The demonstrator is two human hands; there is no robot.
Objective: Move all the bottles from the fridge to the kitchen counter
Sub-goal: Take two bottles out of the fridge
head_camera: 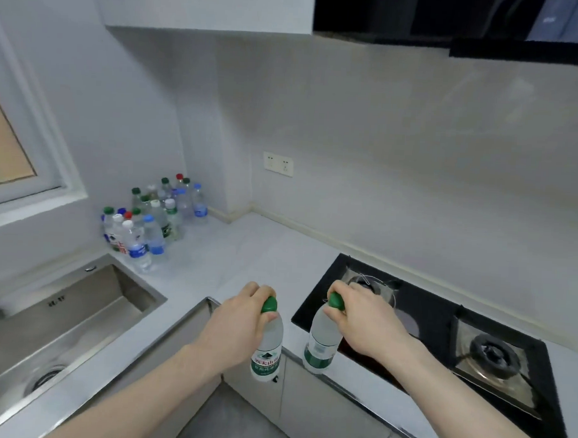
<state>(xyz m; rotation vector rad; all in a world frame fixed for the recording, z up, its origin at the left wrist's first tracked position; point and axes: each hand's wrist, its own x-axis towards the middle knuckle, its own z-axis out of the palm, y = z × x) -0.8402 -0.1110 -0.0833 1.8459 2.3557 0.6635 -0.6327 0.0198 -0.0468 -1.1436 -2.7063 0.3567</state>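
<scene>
Counter [246, 250] ahead, I pinch a bottle [267, 345] by its cap in my left hand [243, 319] and another [320, 344] in my right hand [364, 318]; either could slip free.

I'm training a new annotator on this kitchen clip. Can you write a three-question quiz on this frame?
1. True or false: the left hand and the right hand each grip a green-capped bottle by the neck.
2. Multiple choice: the cluster of bottles on the counter stands (A) on the gas hob, (B) in the corner beyond the sink, (C) inside the sink.
3. Fill in: the left bottle hangs above the ____, off the counter edge.

Key: 1 true; 2 B; 3 floor.
</scene>
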